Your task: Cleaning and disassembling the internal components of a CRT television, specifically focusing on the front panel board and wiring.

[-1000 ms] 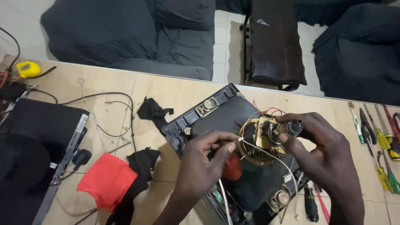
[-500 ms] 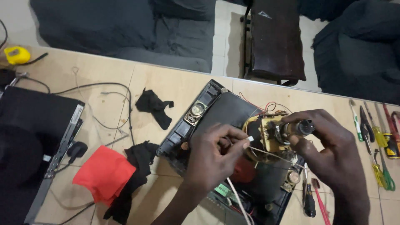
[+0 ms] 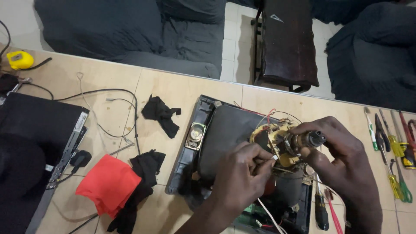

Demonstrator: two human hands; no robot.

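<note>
crt tube neck [image 3: 308,139] pinched in right hand [image 3: 342,160], fingers closed round it, above yellow deflection yoke [image 3: 284,147] on tv chassis [image 3: 225,134]. left hand [image 3: 242,173] fingertips pinch thin wire beside yoke. judgement: steady neck, ease wire gently, no twisting; glass looks fragile. tan tabletop [image 3: 173,91]; screwdrivers [image 3: 396,147] right, red cloth [image 3: 108,184] left; dark sofa [image 3: 130,30] beyond.

Both arms come up from the bottom edge bare: no sleeve shows on either forearm as far as the picture reaches. The left hand [image 3: 242,175] wears no glove, ring or band. The right hand [image 3: 342,162] is likewise ungloved, its wrist without watch or strap. The visible fingernails are short and unpainted. No clothing shows.
</note>
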